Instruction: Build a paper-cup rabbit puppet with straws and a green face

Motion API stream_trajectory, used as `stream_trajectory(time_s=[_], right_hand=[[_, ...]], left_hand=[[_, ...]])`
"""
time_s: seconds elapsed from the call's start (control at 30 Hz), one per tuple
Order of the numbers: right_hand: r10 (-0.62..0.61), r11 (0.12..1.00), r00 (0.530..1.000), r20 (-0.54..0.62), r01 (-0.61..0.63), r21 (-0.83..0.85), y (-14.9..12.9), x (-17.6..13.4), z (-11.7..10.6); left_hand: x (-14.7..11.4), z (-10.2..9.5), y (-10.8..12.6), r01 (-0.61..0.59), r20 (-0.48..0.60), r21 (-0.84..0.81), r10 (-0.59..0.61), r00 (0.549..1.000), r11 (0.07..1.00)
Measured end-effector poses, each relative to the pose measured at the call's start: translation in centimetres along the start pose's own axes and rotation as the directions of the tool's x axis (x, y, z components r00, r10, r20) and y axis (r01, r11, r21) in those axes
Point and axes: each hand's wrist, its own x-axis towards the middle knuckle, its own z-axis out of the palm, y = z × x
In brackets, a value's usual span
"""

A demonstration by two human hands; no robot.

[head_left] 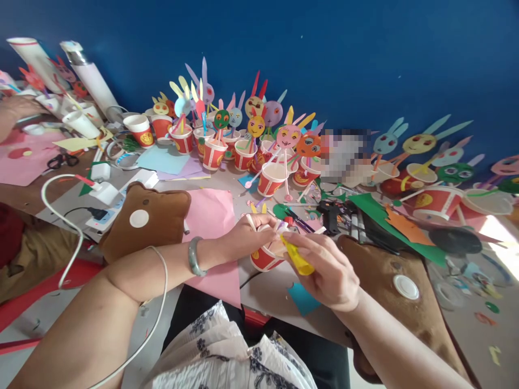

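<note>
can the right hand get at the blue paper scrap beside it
Probably, once it lets go: the right hand is closed on a yellow tube, but the blue paper scrap lies close by, with nothing seen lying on it.

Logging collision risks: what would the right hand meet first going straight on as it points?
Probably the left hand, just ahead of the yellow tube in the right hand; depth is unclear.

Grey-green bangle (194,257), white floral garment (227,359)
</note>
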Motion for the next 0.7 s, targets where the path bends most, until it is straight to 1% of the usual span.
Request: stream_trajectory(time_s=[0.03, 0.1, 0.3, 0.4, 0.5, 0.57, 0.63, 0.7], right_hand=[[-0.037, 0.999, 0.999, 0.025, 0.037, -0.011, -0.1, 0.0, 0.2], [-0.074, 0.996, 0.996, 0.046, 0.077, -0.048, -0.1, -0.1, 0.5], [-0.088, 0.988, 0.995, 0.054, 0.094, -0.120, 0.1, 0.0, 0.7], [-0.055, 0.985, 0.998, 0.018, 0.057, -0.161, 0.6, -0.1, 0.6], [0.023, 0.986, 0.995, -0.093, -0.038, -0.162, 1.2, -0.2, 0.4], [0.065, 0.988, 0.985, -0.161, -0.086, -0.126, 1.2, -0.2, 0.1], [0.071, 0.993, 0.986, -0.153, -0.085, -0.087, 0.8, -0.3, -0.2], [0.048, 0.997, 0.995, -0.087, -0.052, -0.051, 0.4, -0.4, -0.3]], left_hand=[[0.0, 0.0, 0.0, -0.001, 0.011, -0.003, 0.001, 1.000, 1.000], [0.0, 0.1, -0.2, 0.001, 0.021, -0.004, -0.001, 1.000, 1.000], [0.1, 0.0, -0.3, -0.002, 0.012, 0.033, 0.002, 1.000, 0.999], [-0.1, 0.2, -0.3, -0.024, 0.024, 0.007, 0.024, 0.999, 1.000], [-0.1, 0.4, -0.4, -0.037, 0.047, -0.043, 0.039, 0.998, 0.998], [0.0, 0.4, -0.4, -0.032, 0.001, -0.035, 0.032, 0.999, 0.999], [0.0, 0.3, -0.1, -0.012, -0.059, -0.026, 0.011, 0.998, 1.000], [0.0, 0.1, 0.2, -0.006, -0.071, -0.040, 0.003, 0.997, 0.999]])
